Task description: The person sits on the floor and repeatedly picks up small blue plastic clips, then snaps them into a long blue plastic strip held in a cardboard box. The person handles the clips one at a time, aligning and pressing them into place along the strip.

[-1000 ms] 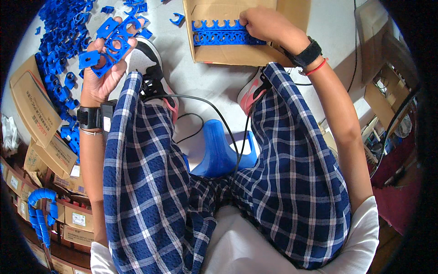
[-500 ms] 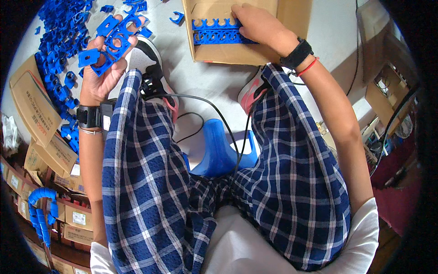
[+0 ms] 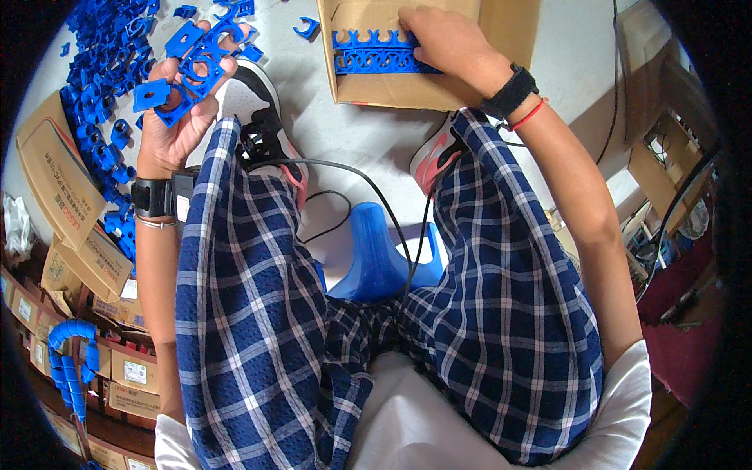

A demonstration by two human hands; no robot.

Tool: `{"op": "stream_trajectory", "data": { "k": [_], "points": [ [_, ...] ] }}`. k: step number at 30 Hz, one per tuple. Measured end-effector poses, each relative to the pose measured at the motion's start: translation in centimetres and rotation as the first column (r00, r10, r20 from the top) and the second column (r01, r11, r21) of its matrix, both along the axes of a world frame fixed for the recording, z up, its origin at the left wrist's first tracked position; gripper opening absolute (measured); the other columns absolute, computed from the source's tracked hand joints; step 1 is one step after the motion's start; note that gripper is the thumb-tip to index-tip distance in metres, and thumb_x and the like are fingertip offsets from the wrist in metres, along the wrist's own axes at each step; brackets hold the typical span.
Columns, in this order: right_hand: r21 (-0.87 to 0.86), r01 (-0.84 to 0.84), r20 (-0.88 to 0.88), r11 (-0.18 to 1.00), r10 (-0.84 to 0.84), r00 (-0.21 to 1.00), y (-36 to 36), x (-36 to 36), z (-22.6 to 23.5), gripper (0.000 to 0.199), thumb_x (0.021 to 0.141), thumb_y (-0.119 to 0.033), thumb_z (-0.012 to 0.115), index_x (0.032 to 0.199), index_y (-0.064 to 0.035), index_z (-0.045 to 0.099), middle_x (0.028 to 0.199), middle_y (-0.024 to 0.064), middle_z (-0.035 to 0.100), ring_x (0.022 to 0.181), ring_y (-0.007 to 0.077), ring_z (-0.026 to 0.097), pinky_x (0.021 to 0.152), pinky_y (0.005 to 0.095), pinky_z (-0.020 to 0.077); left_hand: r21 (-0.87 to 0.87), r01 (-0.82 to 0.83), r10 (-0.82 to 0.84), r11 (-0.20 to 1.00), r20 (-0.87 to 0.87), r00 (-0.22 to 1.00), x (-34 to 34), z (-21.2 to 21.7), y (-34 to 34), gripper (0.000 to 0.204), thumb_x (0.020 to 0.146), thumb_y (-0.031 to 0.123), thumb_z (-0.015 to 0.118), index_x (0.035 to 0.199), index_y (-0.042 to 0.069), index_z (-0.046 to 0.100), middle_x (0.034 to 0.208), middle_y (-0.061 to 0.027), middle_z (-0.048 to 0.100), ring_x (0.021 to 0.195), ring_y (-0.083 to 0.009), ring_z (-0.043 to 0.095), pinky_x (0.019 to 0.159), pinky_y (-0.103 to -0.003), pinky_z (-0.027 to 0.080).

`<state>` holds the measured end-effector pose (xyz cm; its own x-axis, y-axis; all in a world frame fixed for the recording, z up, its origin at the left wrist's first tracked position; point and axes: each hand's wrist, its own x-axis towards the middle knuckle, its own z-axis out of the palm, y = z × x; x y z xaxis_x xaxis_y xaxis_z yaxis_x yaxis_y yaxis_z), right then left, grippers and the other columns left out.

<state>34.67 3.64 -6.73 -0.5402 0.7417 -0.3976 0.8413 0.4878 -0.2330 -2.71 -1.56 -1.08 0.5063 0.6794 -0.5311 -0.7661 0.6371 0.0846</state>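
My left hand (image 3: 182, 135), palm up, is closed around several blue plastic pipe clips (image 3: 152, 95), with open C-shaped jaws and flat slotted bases. It is raised beside the floor pile at the upper left. Inside an open cardboard box (image 3: 392, 92), rows of the same clips (image 3: 374, 61) stand packed side by side against the near wall. My right hand (image 3: 453, 41) reaches into that box from the right. Its fingers are bent down on the right end of the rows, pinching a clip there; the hand partly hides it.
A big heap of loose blue clips (image 3: 98, 59) spreads over the floor at the left. One stray clip (image 3: 306, 29) lies left of the box. Flattened cartons (image 3: 63, 176) lean at the far left. A black cable (image 3: 352, 174) crosses between my legs above a blue stool (image 3: 368, 258).
Very little differs. The clips in my left hand have tilted slightly. My right hand stays at the same end of the rows in the box.
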Motion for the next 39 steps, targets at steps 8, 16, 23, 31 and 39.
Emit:
{"op": "stream_trajectory", "data": {
  "k": [8,16,23,31,39],
  "points": [
    [0.007,0.098,-0.148,0.995,-0.096,0.984,1.2,-1.0,7.2,0.019,0.086,-0.016,0.062,0.098,-0.0016,0.064,0.091,0.0222,0.069,0.083,0.0394,0.069,0.072,0.0479,0.0555,0.070,0.057,-0.054,0.996,-0.055,0.997,2.1,1.7,0.6,0.066,0.084,0.013,0.076,0.141,0.002,0.042,0.134,-0.0236,0.041,0.107,-0.0311,0.057,0.051,-0.024,0.061],
    [-0.229,0.185,-0.741,0.956,-0.294,0.604,0.7,-4.4,13.2,0.033,0.096,-0.019,0.056,0.124,-0.0015,0.055,0.097,0.0164,0.059,0.085,0.0317,0.060,0.075,0.0394,0.0497,0.084,0.191,-0.183,0.978,-0.092,0.979,7.9,4.6,0.8,0.064,0.095,0.025,0.065,0.149,0.005,0.038,0.138,-0.0235,0.048,0.110,-0.0300,0.060,0.060,-0.026,0.062],
    [-0.336,-0.029,-0.897,0.941,-0.310,0.315,-0.2,-4.6,12.4,0.036,0.095,-0.015,0.062,0.128,-0.0017,0.057,0.114,0.0148,0.056,0.096,0.0222,0.057,0.087,0.0330,0.0469,0.080,0.244,-0.242,0.966,-0.036,0.970,10.8,6.4,0.6,0.042,0.104,0.038,0.050,0.128,0.004,0.054,0.109,-0.0117,0.067,0.082,-0.0179,0.065,0.054,-0.027,0.051],
    [-0.265,0.135,-0.907,0.955,-0.295,0.300,-1.2,-5.1,12.3,0.018,0.084,-0.013,0.068,0.101,-0.0055,0.063,0.092,0.0099,0.064,0.082,0.0261,0.065,0.071,0.0351,0.0529,0.053,0.303,-0.305,0.951,0.026,0.952,10.4,5.1,0.5,0.034,0.103,0.036,0.052,0.123,0.009,0.056,0.106,-0.0095,0.066,0.082,-0.0198,0.065,0.058,-0.032,0.052],
    [-0.438,0.062,-0.852,0.897,-0.436,0.290,-0.8,-4.1,13.3,0.020,0.090,-0.005,0.068,0.106,-0.0020,0.057,0.097,0.0052,0.057,0.086,0.0124,0.057,0.077,0.0252,0.0471,0.080,0.323,-0.321,0.943,-0.039,0.946,8.7,3.9,0.9,0.055,0.097,0.023,0.053,0.147,0.005,0.040,0.134,-0.0212,0.057,0.095,-0.0238,0.065,0.067,-0.035,0.058]
  ]
}}
